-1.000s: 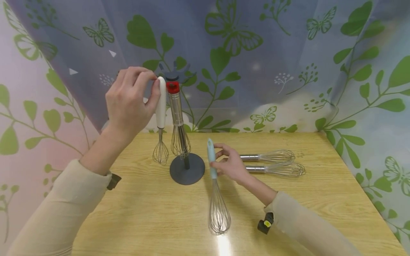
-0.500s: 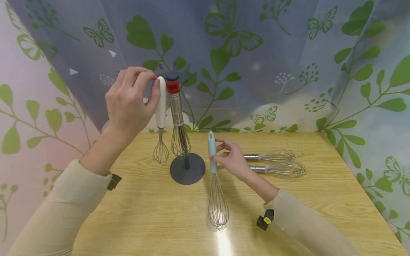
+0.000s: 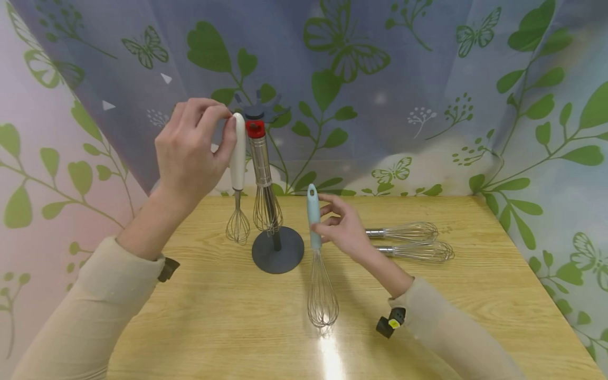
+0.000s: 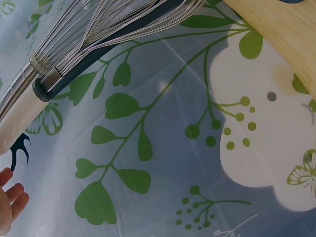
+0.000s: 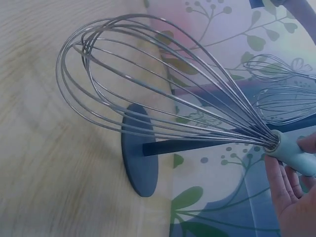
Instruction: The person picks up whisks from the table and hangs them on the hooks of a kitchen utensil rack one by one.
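Note:
In the head view my left hand pinches the top of a white-handled whisk, which hangs upright just left of a dark stand. A steel whisk with a red end hangs at the stand, beside the white one. My right hand holds a light blue-handled whisk between thumb and fingers, handle up and wires down, to the right of the stand. The right wrist view shows the blue whisk's wires large in front of the stand's base.
Two steel whisks lie on the wooden table at the right, their handle ends partly behind my right hand. The stand has a hooked top. A leaf-patterned curtain rises behind the table.
My right hand has raised the light blue whisk and moved it slightly away from me. My left hand and the white whisk stay nearly still.

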Tool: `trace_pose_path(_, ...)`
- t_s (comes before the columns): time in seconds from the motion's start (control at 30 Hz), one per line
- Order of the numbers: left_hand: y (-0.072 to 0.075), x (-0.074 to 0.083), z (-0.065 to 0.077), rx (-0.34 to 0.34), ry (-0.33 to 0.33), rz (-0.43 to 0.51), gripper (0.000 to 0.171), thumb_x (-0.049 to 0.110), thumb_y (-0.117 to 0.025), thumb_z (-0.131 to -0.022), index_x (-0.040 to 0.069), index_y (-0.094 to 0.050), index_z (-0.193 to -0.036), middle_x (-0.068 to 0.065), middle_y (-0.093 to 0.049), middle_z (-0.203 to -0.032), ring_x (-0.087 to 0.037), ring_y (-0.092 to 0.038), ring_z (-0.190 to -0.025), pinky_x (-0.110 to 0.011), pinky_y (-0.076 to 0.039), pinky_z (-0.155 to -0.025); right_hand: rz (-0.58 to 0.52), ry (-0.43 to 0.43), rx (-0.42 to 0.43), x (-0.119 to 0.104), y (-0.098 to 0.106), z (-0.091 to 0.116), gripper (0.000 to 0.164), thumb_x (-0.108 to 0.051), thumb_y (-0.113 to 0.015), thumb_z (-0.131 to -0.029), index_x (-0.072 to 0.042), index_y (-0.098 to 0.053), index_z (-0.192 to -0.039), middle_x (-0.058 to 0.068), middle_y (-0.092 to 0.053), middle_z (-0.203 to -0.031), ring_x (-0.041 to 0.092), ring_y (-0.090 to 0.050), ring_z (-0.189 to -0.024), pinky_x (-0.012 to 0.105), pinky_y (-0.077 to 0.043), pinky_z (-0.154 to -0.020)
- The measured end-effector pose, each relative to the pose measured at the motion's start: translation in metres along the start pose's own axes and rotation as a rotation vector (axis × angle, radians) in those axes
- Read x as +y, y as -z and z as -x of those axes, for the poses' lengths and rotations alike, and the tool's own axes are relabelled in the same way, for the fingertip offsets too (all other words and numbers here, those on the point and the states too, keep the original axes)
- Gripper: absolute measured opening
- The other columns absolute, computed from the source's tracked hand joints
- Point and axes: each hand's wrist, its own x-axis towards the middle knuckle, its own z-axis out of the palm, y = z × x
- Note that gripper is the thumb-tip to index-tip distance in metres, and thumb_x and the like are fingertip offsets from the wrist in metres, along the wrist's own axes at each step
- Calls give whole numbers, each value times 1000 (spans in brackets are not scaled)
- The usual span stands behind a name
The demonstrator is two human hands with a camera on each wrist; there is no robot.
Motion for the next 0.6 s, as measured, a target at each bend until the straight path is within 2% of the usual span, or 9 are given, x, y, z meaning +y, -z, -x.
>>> trace_pose_path(0.23,0,0,0,-2,-3,2,26,22,-58,-106,0,-70,-101,-19,-72,-105,-41,-67,-91,-53,-54,-62,-11,32,5,-11,2,2,69,2,-71,-89,-8,-51,-154,14,-62,-114,13,-71,-80,38,-67,-65)
trace_pose_path(0.6,0,0,0,1,-8,7,25,21,-58,-106,-1,-70,-101,-20,-72,-105,-41,-67,-90,-53,-53,-60,-23,93,5,-21,4,1,71,5,-69,-87,-7,-50,-154,12,-62,-113,10,-72,-80,36,-67,-66)
